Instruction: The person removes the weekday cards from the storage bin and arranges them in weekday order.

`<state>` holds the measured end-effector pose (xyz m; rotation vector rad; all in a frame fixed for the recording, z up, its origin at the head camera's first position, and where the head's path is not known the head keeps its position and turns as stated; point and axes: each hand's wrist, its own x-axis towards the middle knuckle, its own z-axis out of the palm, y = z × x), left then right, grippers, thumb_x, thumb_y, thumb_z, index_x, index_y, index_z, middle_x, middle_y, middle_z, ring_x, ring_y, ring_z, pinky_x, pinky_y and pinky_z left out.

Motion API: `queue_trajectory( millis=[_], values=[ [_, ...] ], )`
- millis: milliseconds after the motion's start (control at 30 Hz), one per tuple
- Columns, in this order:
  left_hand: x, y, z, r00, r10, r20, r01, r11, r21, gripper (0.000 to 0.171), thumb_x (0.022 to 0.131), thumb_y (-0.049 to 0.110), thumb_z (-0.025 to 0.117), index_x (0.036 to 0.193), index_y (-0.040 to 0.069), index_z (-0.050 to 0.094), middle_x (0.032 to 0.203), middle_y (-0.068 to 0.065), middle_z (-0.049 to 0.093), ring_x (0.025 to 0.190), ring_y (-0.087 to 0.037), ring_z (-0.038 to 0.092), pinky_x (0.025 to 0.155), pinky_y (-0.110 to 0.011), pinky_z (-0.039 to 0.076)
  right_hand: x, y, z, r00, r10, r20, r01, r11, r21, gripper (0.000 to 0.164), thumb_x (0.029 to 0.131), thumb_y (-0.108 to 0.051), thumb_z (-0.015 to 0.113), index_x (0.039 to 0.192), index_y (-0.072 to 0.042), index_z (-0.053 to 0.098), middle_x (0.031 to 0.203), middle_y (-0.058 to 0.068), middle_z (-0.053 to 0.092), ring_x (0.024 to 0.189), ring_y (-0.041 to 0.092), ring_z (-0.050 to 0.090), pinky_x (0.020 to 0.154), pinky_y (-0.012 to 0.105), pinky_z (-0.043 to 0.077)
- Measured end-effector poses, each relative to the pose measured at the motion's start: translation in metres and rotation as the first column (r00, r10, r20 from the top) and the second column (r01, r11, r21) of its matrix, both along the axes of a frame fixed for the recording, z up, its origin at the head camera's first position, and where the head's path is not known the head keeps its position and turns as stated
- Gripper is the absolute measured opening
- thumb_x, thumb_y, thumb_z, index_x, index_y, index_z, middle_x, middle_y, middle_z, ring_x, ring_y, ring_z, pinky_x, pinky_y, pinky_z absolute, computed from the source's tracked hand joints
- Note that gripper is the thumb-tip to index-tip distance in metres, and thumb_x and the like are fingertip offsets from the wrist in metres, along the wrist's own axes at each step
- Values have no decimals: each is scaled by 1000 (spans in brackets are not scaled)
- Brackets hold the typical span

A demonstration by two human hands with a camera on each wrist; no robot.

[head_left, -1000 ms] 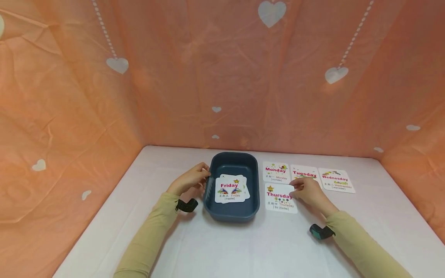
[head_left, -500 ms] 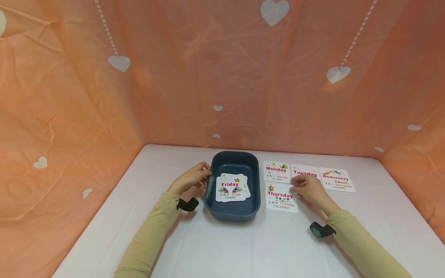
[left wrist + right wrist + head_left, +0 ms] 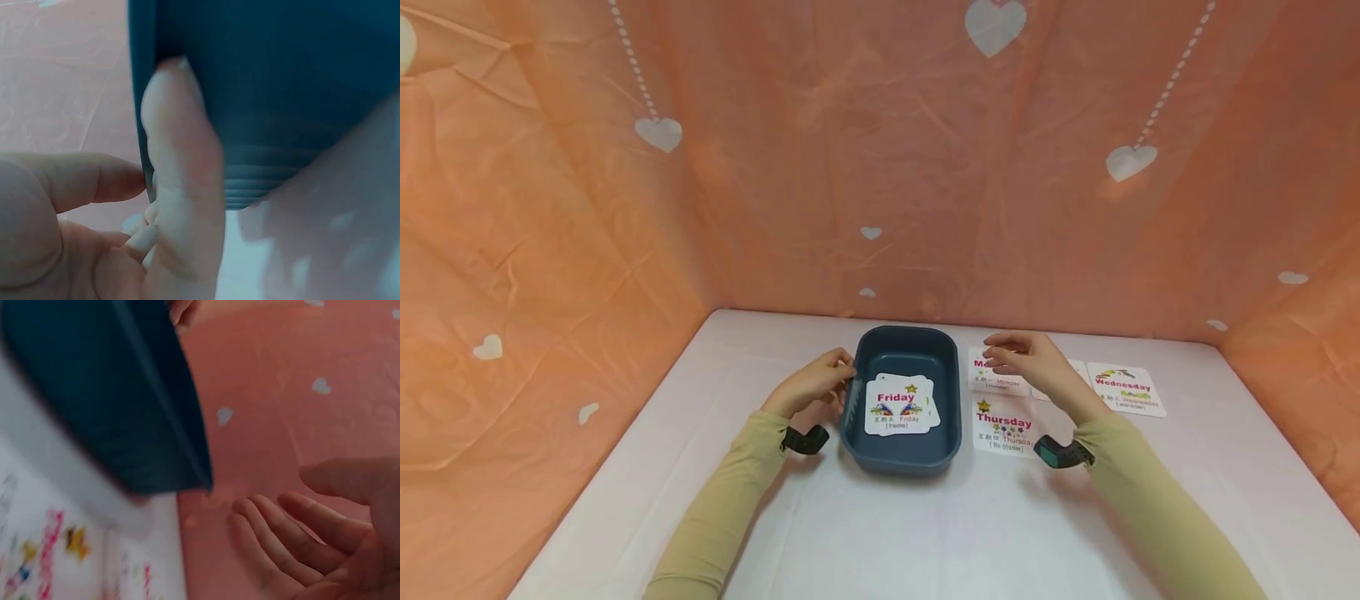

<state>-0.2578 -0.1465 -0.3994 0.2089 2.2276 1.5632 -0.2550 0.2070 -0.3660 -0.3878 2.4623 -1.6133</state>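
My left hand (image 3: 812, 385) holds the left rim of a dark blue plastic basin (image 3: 901, 463), thumb and fingers on either side of the wall in the left wrist view. Inside the basin lies a small stack of cards with the Friday card (image 3: 898, 407) on top. My right hand (image 3: 1037, 367) is in the air, fingers relaxed and holding nothing, over the laid-out cards. It partly covers the Monday card (image 3: 997, 383) and most of the Tuesday card (image 3: 1079, 368). Below Monday lies the Thursday card (image 3: 1002, 419), and the Wednesday card (image 3: 1124, 388) is at the row's right end.
A white cloth covers the table (image 3: 910, 542). Orange curtains (image 3: 820, 167) with white hearts rise behind it and at both sides. Each wrist carries a black band, the left band (image 3: 805, 440) close to the basin.
My right hand has let go of the Thursday card, which lies flat, and has lifted and moved up and left toward the basin. The left hand has stayed at the rim.
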Motion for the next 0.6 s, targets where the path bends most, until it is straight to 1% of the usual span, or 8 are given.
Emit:
queue_trajectory(
  millis=[100,200,400,467,600],
  values=[
    [1,1,0,1000,-8,4,8,1000,1,13,99,10,43,105,-2,43,75,-11,54,56,-21,54,51,-30,50,-4,-15,8,999,41,3,-40,999,-8,34,96,-13,59,124,5,56,115,27,61,99,32,65,85,37,53],
    [1,2,1,1000,-12,5,12,1000,-1,12,98,9,43,103,-2,43,75,-11,53,55,-20,54,51,-30,51,-10,-29,15,996,90,-17,-90,996,16,35,95,-14,60,124,6,56,113,26,62,97,29,65,83,36,54],
    [1,3,4,1000,-8,13,8,1000,-6,8,100,9,42,101,0,42,74,-11,51,53,-19,52,48,-30,51,-23,-56,22,983,183,-23,-183,983,13,36,97,-10,57,124,12,53,114,30,60,99,35,63,86,41,52],
    [0,3,4,1000,-2,16,2,1000,-12,8,100,9,42,101,1,42,74,-11,51,52,-18,52,47,-29,51,-27,-64,23,981,194,-8,-194,981,23,35,97,-10,56,125,11,53,114,30,60,99,36,62,87,42,52],
    [0,3,4,1000,2,11,-2,1000,-24,8,101,10,42,101,2,42,74,-10,51,52,-18,52,46,-28,50,-34,-76,22,976,213,32,-214,977,23,36,98,-10,54,127,11,52,117,30,59,106,41,58,90,42,50]
  ],
)
